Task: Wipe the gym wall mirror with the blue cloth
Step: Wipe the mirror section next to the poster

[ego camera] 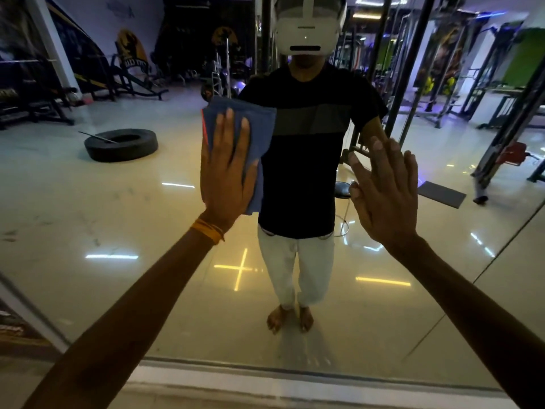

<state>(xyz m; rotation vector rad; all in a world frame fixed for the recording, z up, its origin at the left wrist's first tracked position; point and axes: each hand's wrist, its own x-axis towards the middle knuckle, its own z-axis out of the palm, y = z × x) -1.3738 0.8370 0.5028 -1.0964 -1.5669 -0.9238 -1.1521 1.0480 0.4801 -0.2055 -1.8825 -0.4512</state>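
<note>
blue cloth (259,128) pressed flat to mirror (88,290) under open left hand (227,172); right hand (386,196) open, empty, at the glass. likely mid-wipe, with much glass left to cover.

1. A yellow emblem (131,48) on the far wall, seen in the mirror (88,208), carries a band of pale letters, reversed and too blurred to read.
2. A poster (11,327) at the lower left edge bears pale lettering, also unreadable.
</note>
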